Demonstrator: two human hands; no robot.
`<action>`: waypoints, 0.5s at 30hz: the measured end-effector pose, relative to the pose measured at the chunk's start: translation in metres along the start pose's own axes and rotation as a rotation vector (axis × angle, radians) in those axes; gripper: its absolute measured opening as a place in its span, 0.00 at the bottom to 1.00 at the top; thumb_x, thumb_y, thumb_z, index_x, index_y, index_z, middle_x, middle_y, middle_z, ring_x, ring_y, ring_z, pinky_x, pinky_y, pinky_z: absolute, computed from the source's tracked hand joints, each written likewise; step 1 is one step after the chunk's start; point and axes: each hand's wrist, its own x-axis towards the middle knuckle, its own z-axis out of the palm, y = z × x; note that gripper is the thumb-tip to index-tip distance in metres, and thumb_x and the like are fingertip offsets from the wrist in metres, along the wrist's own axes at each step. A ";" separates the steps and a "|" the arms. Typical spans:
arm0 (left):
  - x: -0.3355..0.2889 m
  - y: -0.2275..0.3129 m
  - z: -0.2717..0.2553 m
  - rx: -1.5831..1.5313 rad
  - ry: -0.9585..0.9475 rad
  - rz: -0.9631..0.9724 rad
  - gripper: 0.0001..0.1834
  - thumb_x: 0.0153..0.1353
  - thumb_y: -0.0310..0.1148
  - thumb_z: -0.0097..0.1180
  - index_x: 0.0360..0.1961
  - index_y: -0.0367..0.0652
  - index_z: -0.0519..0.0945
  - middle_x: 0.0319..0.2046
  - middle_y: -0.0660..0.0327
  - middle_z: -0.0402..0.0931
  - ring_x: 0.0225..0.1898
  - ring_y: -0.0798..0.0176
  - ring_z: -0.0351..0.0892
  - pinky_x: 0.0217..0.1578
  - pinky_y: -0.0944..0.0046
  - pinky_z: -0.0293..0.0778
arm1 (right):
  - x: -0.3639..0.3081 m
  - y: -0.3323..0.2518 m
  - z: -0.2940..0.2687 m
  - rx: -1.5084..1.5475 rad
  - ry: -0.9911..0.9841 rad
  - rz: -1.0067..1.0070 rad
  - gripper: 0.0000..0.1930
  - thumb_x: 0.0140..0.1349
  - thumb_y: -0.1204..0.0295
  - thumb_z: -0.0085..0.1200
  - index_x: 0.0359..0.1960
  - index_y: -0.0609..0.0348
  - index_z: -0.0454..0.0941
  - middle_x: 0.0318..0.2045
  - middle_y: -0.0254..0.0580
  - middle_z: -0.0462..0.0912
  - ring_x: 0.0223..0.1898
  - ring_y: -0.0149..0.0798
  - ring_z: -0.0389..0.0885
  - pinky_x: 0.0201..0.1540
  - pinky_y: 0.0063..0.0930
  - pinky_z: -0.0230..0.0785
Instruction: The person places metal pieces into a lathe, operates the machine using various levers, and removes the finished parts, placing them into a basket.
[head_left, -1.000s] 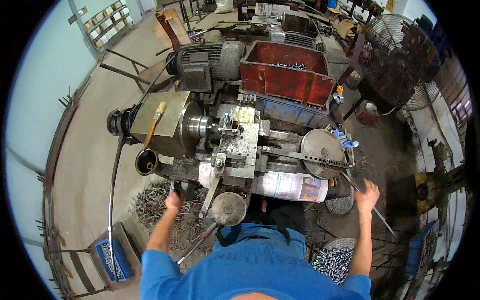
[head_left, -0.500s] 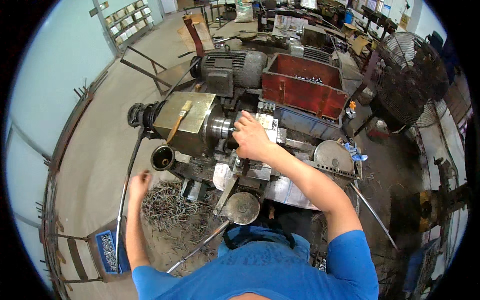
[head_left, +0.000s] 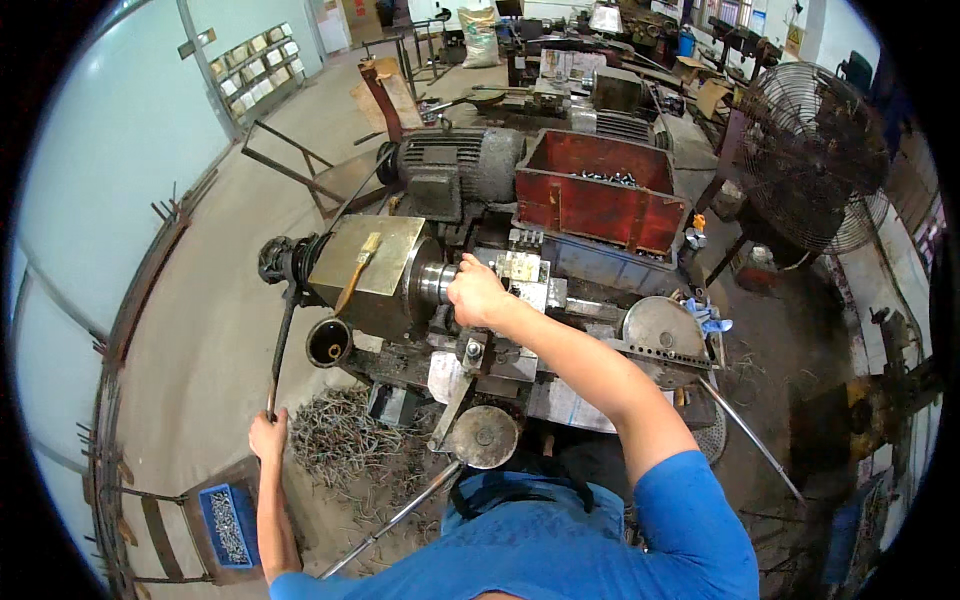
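Observation:
My left hand [head_left: 268, 436] is wrapped round a long lever rod [head_left: 281, 350] that runs down from the left end of a lathe-like machine. My right hand [head_left: 476, 292] is at the shiny spindle nose [head_left: 436, 283], fingers bent together against its face. Whatever those fingers pinch is hidden behind them. Just right of this hand lies the metal tool slide [head_left: 528, 270]. On the flat top of the headstock [head_left: 385, 240] rests a brush [head_left: 358, 268] with a wooden handle. A dark round cup [head_left: 328, 343] sits below it.
Metal shavings [head_left: 340, 435] heap beneath the machine. A blue bin of small metal parts [head_left: 228, 525] stands lower left. Behind are a motor [head_left: 458, 165] and a red metal box [head_left: 595, 205]; a large fan [head_left: 815, 155] stands right. A round-ended handle [head_left: 485, 437] juts toward me.
My left hand has moved down and closed on the lever rod, which has shifted. The right hand stays at the spindle nose. The view has tilted up slightly.

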 end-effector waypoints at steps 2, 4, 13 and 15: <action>-0.024 0.019 0.002 -0.010 0.015 0.053 0.24 0.47 0.52 0.58 0.27 0.38 0.76 0.26 0.45 0.78 0.33 0.40 0.77 0.36 0.47 0.72 | 0.002 0.001 0.004 -0.007 -0.005 0.043 0.10 0.39 0.67 0.54 0.24 0.53 0.83 0.31 0.45 0.82 0.45 0.47 0.75 0.63 0.41 0.49; -0.034 0.020 0.006 -0.060 0.002 0.106 0.22 0.46 0.49 0.59 0.27 0.37 0.75 0.23 0.45 0.77 0.31 0.41 0.77 0.34 0.48 0.72 | 0.002 -0.002 0.003 -0.023 -0.024 0.067 0.09 0.40 0.67 0.53 0.24 0.53 0.83 0.31 0.45 0.82 0.45 0.47 0.75 0.64 0.41 0.47; 0.012 0.017 -0.002 -0.412 -0.306 0.165 0.13 0.50 0.33 0.58 0.21 0.35 0.72 0.11 0.56 0.71 0.12 0.61 0.74 0.17 0.60 0.71 | -0.015 0.008 -0.025 -0.138 0.185 0.050 0.11 0.35 0.65 0.52 0.16 0.60 0.80 0.22 0.46 0.80 0.37 0.47 0.75 0.64 0.40 0.48; 0.018 0.012 0.007 -0.440 -0.299 0.148 0.12 0.51 0.32 0.57 0.21 0.34 0.72 0.10 0.58 0.70 0.12 0.62 0.73 0.17 0.61 0.70 | -0.018 0.017 -0.036 -0.103 0.332 0.040 0.10 0.33 0.65 0.52 0.12 0.59 0.79 0.18 0.43 0.78 0.33 0.45 0.74 0.63 0.40 0.51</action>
